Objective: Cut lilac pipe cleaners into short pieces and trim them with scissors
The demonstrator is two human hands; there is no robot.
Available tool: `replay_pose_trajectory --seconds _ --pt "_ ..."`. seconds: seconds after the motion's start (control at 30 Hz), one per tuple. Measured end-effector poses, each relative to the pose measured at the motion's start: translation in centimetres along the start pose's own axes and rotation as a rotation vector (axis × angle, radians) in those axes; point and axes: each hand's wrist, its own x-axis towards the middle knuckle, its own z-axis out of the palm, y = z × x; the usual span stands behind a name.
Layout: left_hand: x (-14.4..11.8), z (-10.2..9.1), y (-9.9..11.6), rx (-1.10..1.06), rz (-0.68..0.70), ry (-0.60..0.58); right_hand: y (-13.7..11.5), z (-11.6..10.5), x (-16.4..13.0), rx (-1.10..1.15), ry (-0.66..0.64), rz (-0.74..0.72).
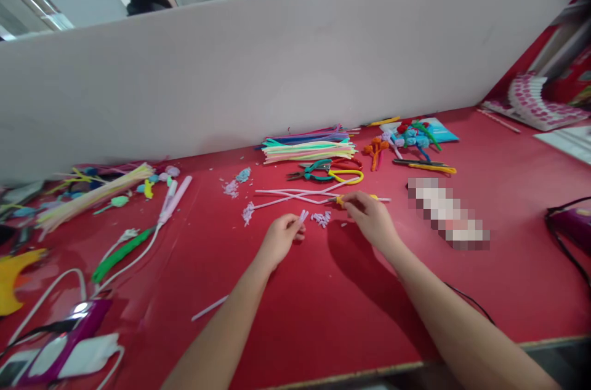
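My left hand [282, 237] is closed, pinching a few short lilac pipe cleaner pieces [303, 216] that stick up from the fingertips. Just right of it lies a small pile of cut lilac pieces [321, 218] on the table. My right hand [367, 213] has its fingers closed at a small yellow-handled tool [340, 200], whose dark tip points left; the hand covers much of it. Long lilac pipe cleaners [281, 193] cross one another beside and behind that tool. Further left are more lilac bits [248, 213], another lilac heap [231, 188] and blue bits [243, 175].
Behind the hands lie teal-handled pliers [318, 171], a yellow handle loop [348, 177] and bundled pipe cleaners [309, 149]. Finished-looking fuzzy shapes [410, 135] sit back right. A glue gun [69, 334] with cords occupies the left front. A white partition [277, 70] borders the red table [295, 328].
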Motion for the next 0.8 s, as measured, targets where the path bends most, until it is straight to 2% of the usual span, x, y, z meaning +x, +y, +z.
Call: replay_pose_trajectory --seconds 0.13,0.2,0.4,0.53,0.63,0.8 --pt "1.6 1.3 0.1 0.058 0.074 0.057 1.7 -2.7 0.6 -0.255 0.065 0.139" --pt "1.9 1.9 0.5 0.09 0.1 0.061 2.5 -3.5 0.6 -0.364 0.032 0.215" --pt "2.4 3.3 2.0 0.133 0.118 -0.006 3.1 -3.1 0.4 -0.557 -0.152 0.324" --pt "2.8 3.3 2.2 0.134 0.138 -0.009 2.8 -2.9 0.5 -0.606 -0.221 0.337" --pt "3.0 3.3 2.1 0.114 0.158 -0.018 2.8 -3.5 0.5 -0.639 -0.228 0.355" --pt "2.7 4.3 2.5 0.057 0.176 -0.098 3.2 -4.6 0.6 -0.695 -0.184 0.39"
